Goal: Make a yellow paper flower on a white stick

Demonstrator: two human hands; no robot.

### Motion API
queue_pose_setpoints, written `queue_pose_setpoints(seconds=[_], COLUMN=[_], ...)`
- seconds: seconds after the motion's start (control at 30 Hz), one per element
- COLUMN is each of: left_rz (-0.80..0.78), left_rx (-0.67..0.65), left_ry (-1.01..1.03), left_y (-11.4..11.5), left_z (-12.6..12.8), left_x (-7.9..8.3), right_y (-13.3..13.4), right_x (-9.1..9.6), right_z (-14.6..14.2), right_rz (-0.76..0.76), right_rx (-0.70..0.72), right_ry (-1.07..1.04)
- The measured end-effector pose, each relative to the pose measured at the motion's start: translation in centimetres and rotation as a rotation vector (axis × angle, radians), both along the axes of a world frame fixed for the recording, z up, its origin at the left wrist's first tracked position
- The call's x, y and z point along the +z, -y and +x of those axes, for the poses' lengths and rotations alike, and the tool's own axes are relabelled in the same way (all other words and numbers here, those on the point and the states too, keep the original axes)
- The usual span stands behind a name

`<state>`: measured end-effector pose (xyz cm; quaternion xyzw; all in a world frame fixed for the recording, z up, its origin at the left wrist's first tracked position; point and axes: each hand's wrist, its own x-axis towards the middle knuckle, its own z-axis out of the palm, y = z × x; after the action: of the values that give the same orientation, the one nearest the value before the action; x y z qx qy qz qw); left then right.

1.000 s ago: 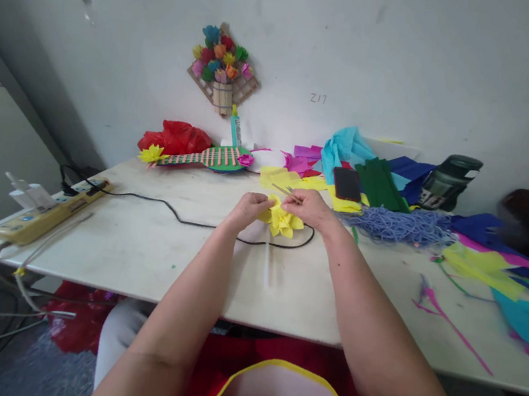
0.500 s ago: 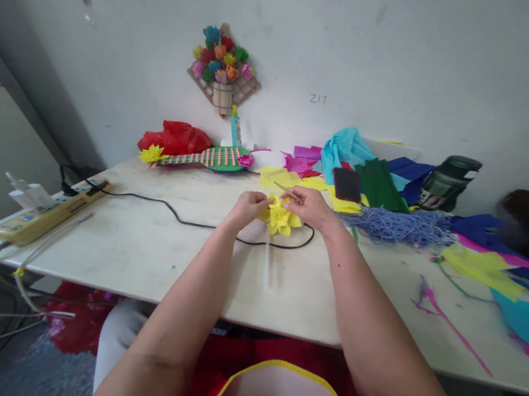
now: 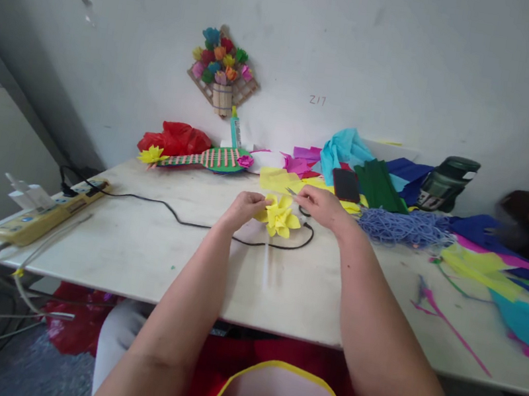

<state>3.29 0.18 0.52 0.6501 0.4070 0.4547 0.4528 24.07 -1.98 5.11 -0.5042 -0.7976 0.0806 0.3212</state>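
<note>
A yellow paper flower [image 3: 280, 217] with pointed petals is held up over the table. My left hand [image 3: 245, 208] pinches its left edge between thumb and fingers. To the flower's upper right, my right hand [image 3: 318, 205] is closed around small scissors [image 3: 291, 191]; their pointed tip sticks out to the left and a dark handle loop shows beneath the fingers. The tip is apart from the petals. Below the flower runs a thin whitish stick [image 3: 266, 266], blurred; whether it is joined to the flower I cannot tell.
A black cable [image 3: 176, 216] crosses the table from the yellow power strip [image 3: 54, 211]. Behind lie a green paper-covered instrument [image 3: 223, 159], a phone [image 3: 347, 185] and coloured crepe paper [image 3: 345, 150]. Purple-blue string [image 3: 405, 227] and a dark bottle [image 3: 447, 183] are at right.
My right hand has drawn back slightly to the right, taking the scissors away from the petals. The flower has turned a little and shows more openly, still in my left hand.
</note>
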Motion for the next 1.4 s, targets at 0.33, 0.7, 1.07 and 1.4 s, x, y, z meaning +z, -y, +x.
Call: queue_pose_setpoints(seconds=[0.33,0.7,1.07,1.4], left_rz=[-0.009,0.017,0.029,0.034], left_rx=[0.045,0.034,-0.003,-0.019], left_ry=[-0.027,-0.082,-0.1,-0.105], left_y=[0.2,0.2,0.0,0.0], left_z=[-0.6,-0.5,-0.4,-0.4], left_x=[0.5,0.4,0.2,0.2], right_y=[0.2,0.8,0.7,0.2], right_x=[0.6,0.9,0.7,0.1], right_z=[2.3,1.2,0.3,0.3], right_rz=[-0.034,-0.029,0.05,0.112], right_rx=[-0.07,-0.097,-0.061,0.063], right_ry=[-0.036,0.105,0.214,0.283])
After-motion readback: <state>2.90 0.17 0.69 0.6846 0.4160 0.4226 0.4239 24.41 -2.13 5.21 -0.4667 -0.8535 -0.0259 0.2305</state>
